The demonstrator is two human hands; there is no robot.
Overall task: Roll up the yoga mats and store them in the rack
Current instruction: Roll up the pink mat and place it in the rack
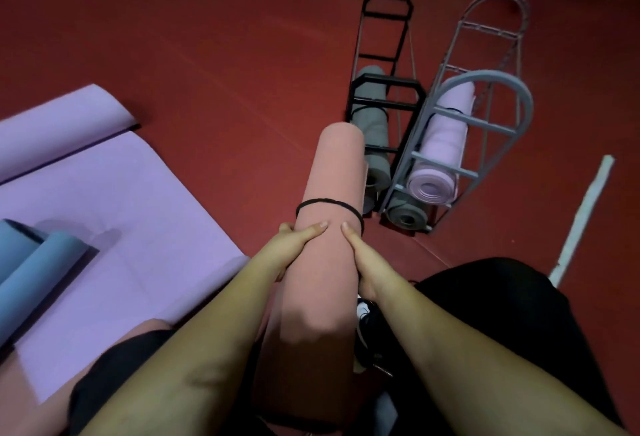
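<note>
Underfoot, the dark red floor [214, 65] fills most of my view. To my left a flat lilac yoga mat [114, 227] lies spread across it, a second lilac sheet [59, 127] curling at its far edge, and a loosely curled blue mat [31, 262] resting on its near left side. Ahead and to the right stand two wire racks side by side: a black metal rack [384, 89] holding a rolled grey mat [372, 130], and a pale grey arched rack [485, 117] holding a rolled lilac mat [443, 155] above another rolled grey mat [407, 215]. Between my arms I hold the rolled salmon-pink yoga mat [332, 193], its far end pointing toward the black rack. My left hand [292, 248] and right hand [367, 259] both clamp round it from opposite sides, thumbs on top. Just beyond my thumbs a thin black elastic band [329, 205] circles the roll.
</note>
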